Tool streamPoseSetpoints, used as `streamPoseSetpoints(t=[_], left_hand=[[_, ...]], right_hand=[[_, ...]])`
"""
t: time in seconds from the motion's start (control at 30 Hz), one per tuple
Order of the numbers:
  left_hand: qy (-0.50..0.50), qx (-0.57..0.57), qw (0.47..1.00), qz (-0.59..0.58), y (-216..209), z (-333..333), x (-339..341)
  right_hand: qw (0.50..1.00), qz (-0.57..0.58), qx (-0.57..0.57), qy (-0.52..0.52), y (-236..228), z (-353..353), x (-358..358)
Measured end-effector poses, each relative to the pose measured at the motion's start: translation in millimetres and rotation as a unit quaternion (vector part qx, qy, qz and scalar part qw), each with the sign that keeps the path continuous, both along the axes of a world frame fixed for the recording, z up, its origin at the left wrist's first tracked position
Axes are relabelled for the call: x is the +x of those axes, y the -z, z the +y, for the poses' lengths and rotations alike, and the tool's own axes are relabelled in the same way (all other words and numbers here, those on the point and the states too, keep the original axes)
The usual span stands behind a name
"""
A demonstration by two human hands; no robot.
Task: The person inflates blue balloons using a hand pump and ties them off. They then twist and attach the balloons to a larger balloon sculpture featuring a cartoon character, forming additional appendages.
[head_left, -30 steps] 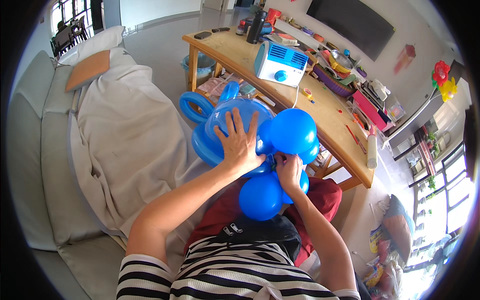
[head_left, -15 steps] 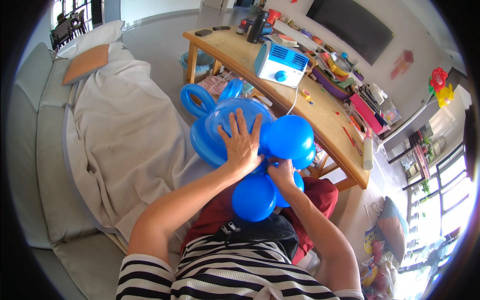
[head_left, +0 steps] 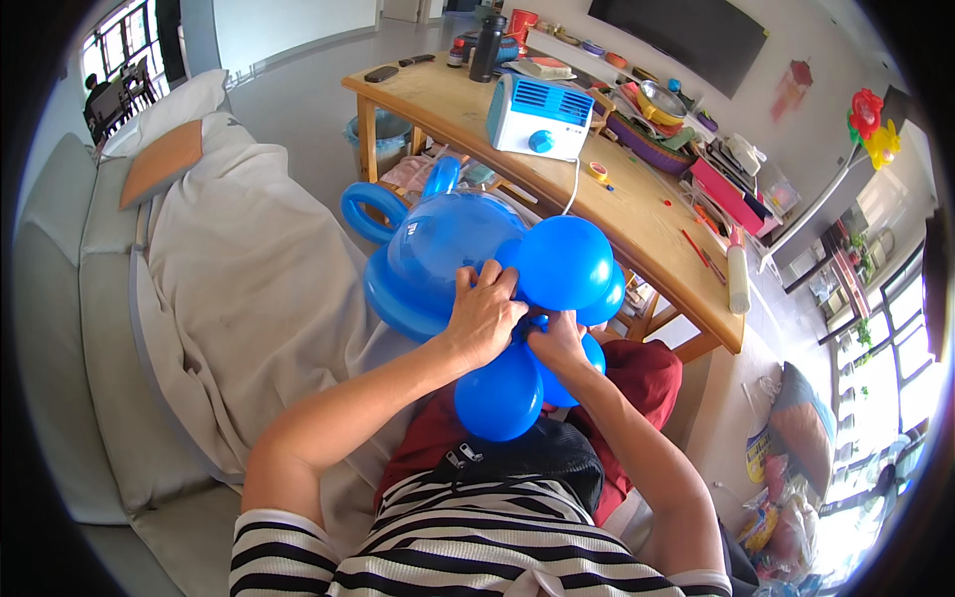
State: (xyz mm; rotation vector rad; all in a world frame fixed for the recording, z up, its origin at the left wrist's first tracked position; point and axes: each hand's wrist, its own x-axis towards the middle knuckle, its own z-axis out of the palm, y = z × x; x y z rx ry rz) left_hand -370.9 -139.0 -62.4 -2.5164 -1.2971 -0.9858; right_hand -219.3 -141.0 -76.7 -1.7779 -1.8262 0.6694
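A cluster of blue balloons rests over my lap. Its largest part is a see-through bubble balloon (head_left: 433,244), ringed below by a long blue tube balloon (head_left: 390,301), with two looped blue tubes at its far end. Several round blue balloons join it on the right, one big round balloon (head_left: 565,261) above my hands and another round balloon (head_left: 499,398) below. My left hand (head_left: 485,316) has its fingers bent down at the join beside the bubble balloon. Close by, my right hand (head_left: 557,343) pinches at the same join between the round balloons. My fingers hide the join itself.
A wooden table (head_left: 448,109) stands ahead, bearing a white and blue fan (head_left: 540,117), a black bottle (head_left: 486,48) and tape. Left is a grey sofa (head_left: 60,338) with a beige cover (head_left: 259,279) and an orange cushion (head_left: 162,162). Plastic bags (head_left: 791,532) lie at lower right.
My left hand has left its flat, spread rest on the bubble balloon and drawn down to the join, fingers now bent. The right hand stays at the join. The view has shifted slightly.
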Motion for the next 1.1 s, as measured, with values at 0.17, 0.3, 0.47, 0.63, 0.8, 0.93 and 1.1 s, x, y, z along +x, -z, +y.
streamPoseSetpoints(t=[0.17, 0.3, 0.47, 0.63, 0.8, 0.93, 1.1], left_hand=[[0.041, 0.019, 0.999, 0.013, -1, 10, 4], [0.072, 0.022, 0.997, 0.01, -4, 14, 7], [0.076, 0.008, 0.997, 0.003, -5, 16, 11], [0.069, 0.023, 0.997, 0.026, -5, 17, 17], [0.072, -0.017, 0.996, 0.057, -4, 18, 5], [0.114, -0.042, 0.993, -0.004, -16, 13, 1], [0.143, -0.065, 0.987, -0.016, -34, 2, 6]], right_hand=[[0.999, 0.032, -0.02, -0.02, 2, 7, 5], [0.998, 0.066, 0.006, -0.002, 11, 12, 7], [0.999, 0.044, -0.019, 0.003, 7, 13, 6], [1.0, 0.02, 0.002, 0.017, 8, 8, 5], [0.99, 0.045, 0.122, -0.05, 3, -14, 14], [0.957, 0.125, 0.258, -0.047, -5, -31, 13], [0.942, 0.08, 0.326, -0.008, -3, -31, 5]])
